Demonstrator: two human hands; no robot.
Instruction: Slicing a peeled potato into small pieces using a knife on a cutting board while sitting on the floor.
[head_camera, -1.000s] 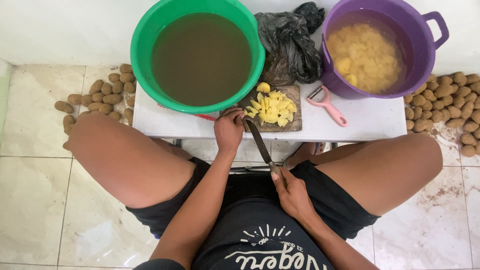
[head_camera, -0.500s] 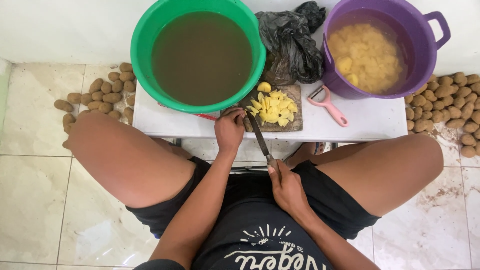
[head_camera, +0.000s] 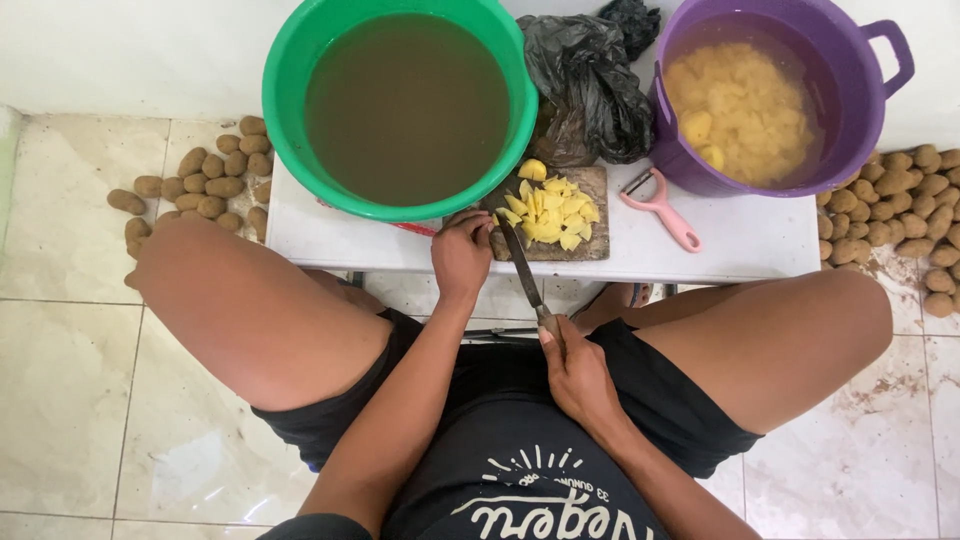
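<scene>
Far left on the floor: a heap of unpeeled potatoes (head_camera: 205, 185). Next, left hand (head_camera: 461, 255) at the near left corner of the wooden cutting board (head_camera: 585, 247), fingers curled down, what they pinch hidden. Knife (head_camera: 522, 266) slanting from right hand (head_camera: 577, 380), fingers wrapped round the handle, up-left to the yellow potato pieces (head_camera: 550, 212); left hand nearer these.

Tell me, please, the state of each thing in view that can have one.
green basin: full of murky brown water
purple bucket: holds water and cut potato
cutting board: heaped with yellow pieces
knife: gripped by right hand, tip on board
left hand: resting at board's edge
peeler: lying unused
black bag: crumpled
</scene>
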